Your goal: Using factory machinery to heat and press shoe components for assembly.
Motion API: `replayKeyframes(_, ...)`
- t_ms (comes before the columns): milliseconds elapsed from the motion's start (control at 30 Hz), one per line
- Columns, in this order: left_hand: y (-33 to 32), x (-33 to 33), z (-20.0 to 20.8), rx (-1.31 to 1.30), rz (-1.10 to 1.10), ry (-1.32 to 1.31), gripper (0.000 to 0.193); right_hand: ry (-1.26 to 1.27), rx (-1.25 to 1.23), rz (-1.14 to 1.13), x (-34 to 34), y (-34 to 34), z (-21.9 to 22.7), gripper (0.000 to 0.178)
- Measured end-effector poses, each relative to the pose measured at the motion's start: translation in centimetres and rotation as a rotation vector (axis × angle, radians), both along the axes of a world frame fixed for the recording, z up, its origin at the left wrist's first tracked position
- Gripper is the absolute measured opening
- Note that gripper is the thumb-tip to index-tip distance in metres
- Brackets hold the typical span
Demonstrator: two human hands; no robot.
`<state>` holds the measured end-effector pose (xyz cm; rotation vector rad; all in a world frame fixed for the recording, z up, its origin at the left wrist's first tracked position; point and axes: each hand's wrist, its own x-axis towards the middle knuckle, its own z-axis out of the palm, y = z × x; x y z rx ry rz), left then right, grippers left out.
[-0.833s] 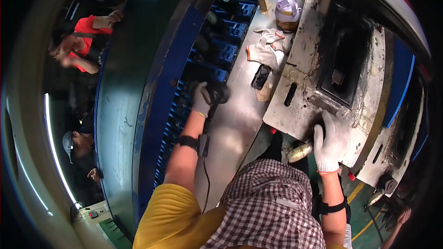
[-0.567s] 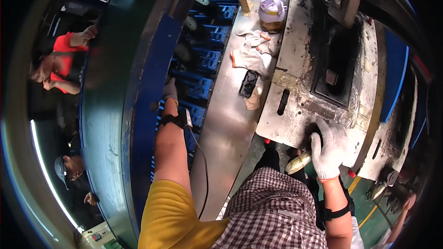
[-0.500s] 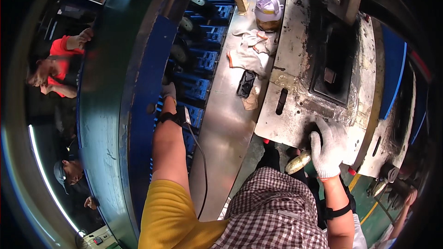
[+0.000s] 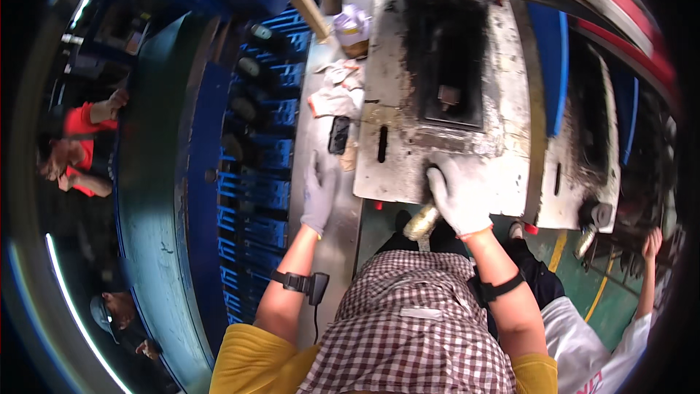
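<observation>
My left hand (image 4: 319,193), in a white knit glove, is over the metal ledge just short of the black oblong object (image 4: 339,135). Its fingers point forward, apart, with nothing in them. My right hand (image 4: 462,195), also gloved, lies at the near edge of the stained metal plate (image 4: 397,179). The thumb stands away from the fingers, whose tips blend into the bright plate. Below the thumb, a handle wrapped in yellowish tape (image 4: 421,222) sticks out toward me; the hand is not around it. A dark rectangular recess (image 4: 456,113) in the plate holds a small brownish block (image 4: 449,95).
Left of the ledge runs a rack of blue slats (image 4: 273,153) with dark shoe-like pieces (image 4: 243,109). Crumpled gloves (image 4: 335,98) and a lilac-lidded jar (image 4: 354,29) stand farther along the ledge. Co-workers are beyond the green belt (image 4: 149,197); another's arm (image 4: 645,277) is at right.
My left hand has come back from the blue rack to above the metal ledge. The view has swung right, and my right hand stays at the plate's near edge.
</observation>
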<state>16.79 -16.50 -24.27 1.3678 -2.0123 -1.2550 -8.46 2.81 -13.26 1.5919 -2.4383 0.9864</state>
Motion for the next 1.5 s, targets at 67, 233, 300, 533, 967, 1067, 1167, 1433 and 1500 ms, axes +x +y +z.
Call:
replayKeyframes(67, 2.2, -2.8, 0.1, -0.056, -0.102, 0.043, 0.073, 0.019, -0.069, 0.001, 0.1, -0.1, -0.5, 0.014)
replayKeyframes(233, 6.9, -8.9, 0.0, -0.48, -0.018, -0.236, 0.062, 0.051, -0.036, -0.051, 0.4, 0.6, -1.3, 0.012)
replayKeyframes(300, 6.5, -8.8, -0.9, -0.528, -0.048, -0.214, 0.062, 0.07, -0.042, -0.069, 0.6, 0.7, -1.1, 0.014)
replayKeyframes(533, 6.8, -9.5, 1.5, -0.301, -0.006, -0.317, 0.064, -0.098, -0.127, 0.038, -0.8, 2.1, -0.3, 0.017)
replayKeyframes(967, 6.2, -11.0, 1.9, -0.241, 0.197, -0.491, 0.055, 0.154, 0.285, -0.41, -11.7, 18.3, -6.8, 0.053)
replayKeyframes(1067, 5.6, -11.6, 1.8, -0.172, 0.318, -0.462, 0.052, 0.202, 0.339, -0.417, -11.5, 17.6, -6.5, 0.049)
replayKeyframes(1167, 5.9, -11.8, 1.9, -0.172, 0.325, -0.467, 0.05, 0.003, 0.371, -0.444, -11.4, 18.0, -6.3, 0.044)
replayKeyframes(1433, 6.4, -11.9, 1.1, -0.233, 0.352, -0.455, 0.046, 0.13, 0.336, -0.416, -12.1, 18.8, -6.8, 0.03)
replayKeyframes(1500, 6.3, -11.9, 1.0, -0.228, 0.35, -0.456, 0.047, 0.121, 0.306, -0.417, -12.0, 18.5, -7.2, 0.031)
